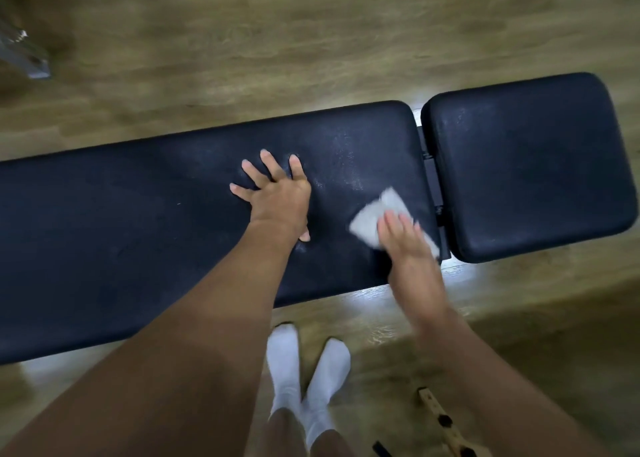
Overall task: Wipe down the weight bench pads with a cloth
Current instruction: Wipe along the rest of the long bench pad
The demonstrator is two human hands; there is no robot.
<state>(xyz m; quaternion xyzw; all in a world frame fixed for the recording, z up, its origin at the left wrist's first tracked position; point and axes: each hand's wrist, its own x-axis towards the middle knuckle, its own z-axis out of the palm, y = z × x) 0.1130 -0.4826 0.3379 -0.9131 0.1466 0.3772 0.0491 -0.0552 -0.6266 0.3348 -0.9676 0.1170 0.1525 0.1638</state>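
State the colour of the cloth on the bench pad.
The cloth is pale grey-white, seen best in the head view.

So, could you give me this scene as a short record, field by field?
Setting: wooden floor
Long pad: black, both hands on it
Left hand: flat, fingers spread
Right hand: pressing a white cloth near the gap between the pads
Short pad: no hand on it
Feet: white socks
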